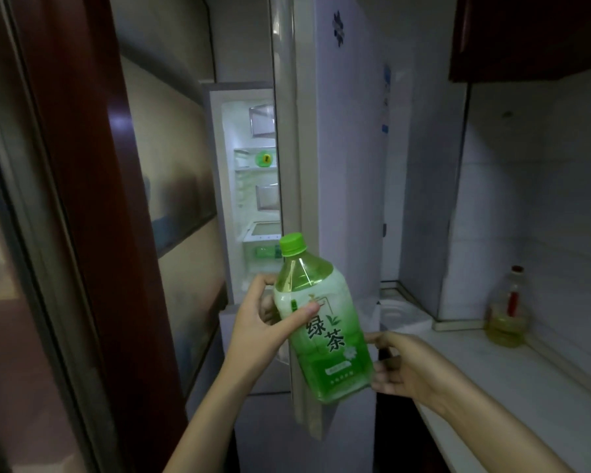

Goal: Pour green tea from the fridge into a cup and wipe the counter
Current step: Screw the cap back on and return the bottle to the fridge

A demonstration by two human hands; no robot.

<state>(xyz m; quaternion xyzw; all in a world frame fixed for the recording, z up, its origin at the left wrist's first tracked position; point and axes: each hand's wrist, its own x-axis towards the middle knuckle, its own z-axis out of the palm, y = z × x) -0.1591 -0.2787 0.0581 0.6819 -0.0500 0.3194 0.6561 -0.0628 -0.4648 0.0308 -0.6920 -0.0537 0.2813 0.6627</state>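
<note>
A large green tea bottle [325, 322] with a green cap and a green-white label is held tilted in front of the fridge. My left hand [267, 319] grips its upper body, thumb across the label. My right hand [403, 367] holds its lower end from the right. The fridge [253, 186] stands partly open, its lit shelves showing past the edge of the white door [342, 158]. Another green bottle [265, 251] lies on a lower shelf inside. No cup is in view.
A white counter [512, 380] runs along the right, with a bottle of yellow oil [507, 312] near the tiled wall. A dark cabinet [533, 32] hangs above it. A dark red door frame [93, 199] stands close on the left.
</note>
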